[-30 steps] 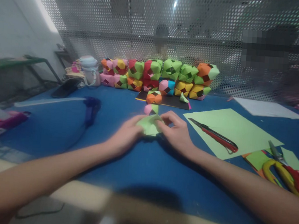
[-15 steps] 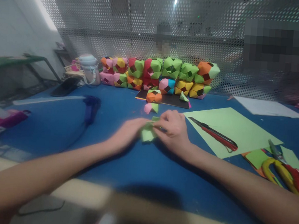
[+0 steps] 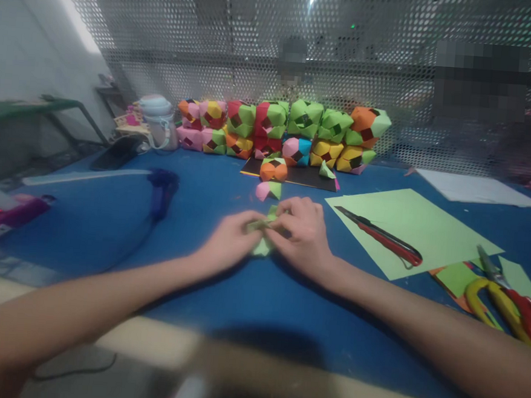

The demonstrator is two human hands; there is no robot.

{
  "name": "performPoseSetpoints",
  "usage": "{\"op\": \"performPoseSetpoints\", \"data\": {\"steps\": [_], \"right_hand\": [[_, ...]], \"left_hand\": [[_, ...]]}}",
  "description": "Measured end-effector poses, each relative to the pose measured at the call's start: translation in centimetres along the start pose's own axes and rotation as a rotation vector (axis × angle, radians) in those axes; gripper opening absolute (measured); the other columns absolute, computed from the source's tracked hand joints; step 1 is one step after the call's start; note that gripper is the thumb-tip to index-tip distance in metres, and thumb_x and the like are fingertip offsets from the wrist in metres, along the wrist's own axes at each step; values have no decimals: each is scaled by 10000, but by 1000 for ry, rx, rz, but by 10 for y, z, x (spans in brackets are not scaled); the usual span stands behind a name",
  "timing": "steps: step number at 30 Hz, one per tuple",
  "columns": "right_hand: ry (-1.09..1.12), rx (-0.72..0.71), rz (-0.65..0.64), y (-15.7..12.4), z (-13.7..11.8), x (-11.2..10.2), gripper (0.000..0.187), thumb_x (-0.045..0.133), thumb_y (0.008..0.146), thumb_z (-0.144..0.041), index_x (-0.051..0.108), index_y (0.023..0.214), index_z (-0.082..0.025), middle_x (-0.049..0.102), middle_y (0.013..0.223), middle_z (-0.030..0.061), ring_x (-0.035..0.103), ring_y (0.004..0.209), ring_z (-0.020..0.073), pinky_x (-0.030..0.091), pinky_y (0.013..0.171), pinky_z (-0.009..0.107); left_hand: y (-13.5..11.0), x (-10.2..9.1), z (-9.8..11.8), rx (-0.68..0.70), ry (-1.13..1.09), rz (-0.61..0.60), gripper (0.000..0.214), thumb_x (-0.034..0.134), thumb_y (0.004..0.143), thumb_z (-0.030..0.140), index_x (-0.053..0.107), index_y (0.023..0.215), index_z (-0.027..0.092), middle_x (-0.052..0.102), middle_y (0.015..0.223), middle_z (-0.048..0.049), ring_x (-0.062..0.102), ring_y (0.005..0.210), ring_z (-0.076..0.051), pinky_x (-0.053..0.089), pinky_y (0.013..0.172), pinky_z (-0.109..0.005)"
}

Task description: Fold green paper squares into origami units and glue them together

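Observation:
A small piece of folded light green paper (image 3: 262, 247) is pinched between my two hands, low over the blue table (image 3: 240, 300). My left hand (image 3: 232, 236) grips its left side with thumb and fingertips. On the right side, the bent fingers of my right hand (image 3: 303, 235) press on the paper and cover part of it. Just beyond my fingers lies a small pink and green folded paper piece (image 3: 268, 191). Behind that is an orange folded paper piece (image 3: 273, 170), by a black sheet (image 3: 306, 176).
Two rows of colourful paper balls (image 3: 271, 122) stand stacked by the perforated metal screen (image 3: 237, 82). To the right, a red utility knife (image 3: 383, 237) lies on a green sheet (image 3: 410, 215), near scissors (image 3: 504, 294). A blue glue gun (image 3: 161, 192), a phone (image 3: 116, 153) and a bottle (image 3: 157, 122) are left.
My left fingers and thumb have closed further over the folded green paper, so less of it shows. The right hand has shifted only slightly.

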State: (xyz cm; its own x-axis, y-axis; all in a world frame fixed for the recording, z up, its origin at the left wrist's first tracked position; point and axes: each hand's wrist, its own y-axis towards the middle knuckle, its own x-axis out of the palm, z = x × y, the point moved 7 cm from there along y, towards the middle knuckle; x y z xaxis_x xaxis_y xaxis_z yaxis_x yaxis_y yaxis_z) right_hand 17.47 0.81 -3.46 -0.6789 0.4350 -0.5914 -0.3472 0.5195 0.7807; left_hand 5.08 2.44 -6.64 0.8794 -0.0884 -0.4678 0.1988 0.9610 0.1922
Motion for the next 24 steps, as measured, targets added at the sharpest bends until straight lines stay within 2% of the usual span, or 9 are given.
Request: {"op": "performPoseSetpoints", "data": {"steps": [5,9,13,17,20,24], "right_hand": [[64,18,25,-1,1,-2,102,616,817,-294,607,784,-199,620,862,37,527,834,184,308,724,328],[154,98,30,-2,8,1,166,627,776,-281,571,893,-177,636,877,50,552,815,191,336,726,324],[223,195,-60,-4,14,12,74,601,793,-228,566,743,-187,608,691,-6,528,674,150,319,675,295],[272,274,-88,-5,19,15,223,605,788,-202,498,593,-186,565,584,-33,488,598,121,314,659,280],[298,326,-92,-5,21,15,246,621,773,-198,486,567,-185,561,567,-35,487,588,116,320,655,277],[319,358,-129,-5,18,16,207,626,774,-221,517,600,-189,590,605,-27,500,608,120,341,676,284]], "left_hand": [[1,-5,-2,-55,-11,45,221,549,693,189,680,869,158,676,819,-28,581,741,-154,456,686,-271],[1,-10,-2,-93,-38,66,228,553,691,188,681,876,151,679,856,-37,583,757,-151,447,689,-264],[1,-8,-3,-115,-78,53,216,567,705,228,674,872,143,677,847,-41,582,744,-152,444,681,-268],[0,-3,-3,-130,-108,20,233,575,708,268,670,874,134,667,830,-43,577,744,-157,440,687,-275],[0,-1,-4,-151,-152,23,244,587,697,289,659,866,128,650,790,-31,557,701,-142,421,642,-258],[0,-2,-10,-199,-185,78,133,579,658,195,644,754,129,624,725,-14,529,659,-120,396,614,-243]]}}
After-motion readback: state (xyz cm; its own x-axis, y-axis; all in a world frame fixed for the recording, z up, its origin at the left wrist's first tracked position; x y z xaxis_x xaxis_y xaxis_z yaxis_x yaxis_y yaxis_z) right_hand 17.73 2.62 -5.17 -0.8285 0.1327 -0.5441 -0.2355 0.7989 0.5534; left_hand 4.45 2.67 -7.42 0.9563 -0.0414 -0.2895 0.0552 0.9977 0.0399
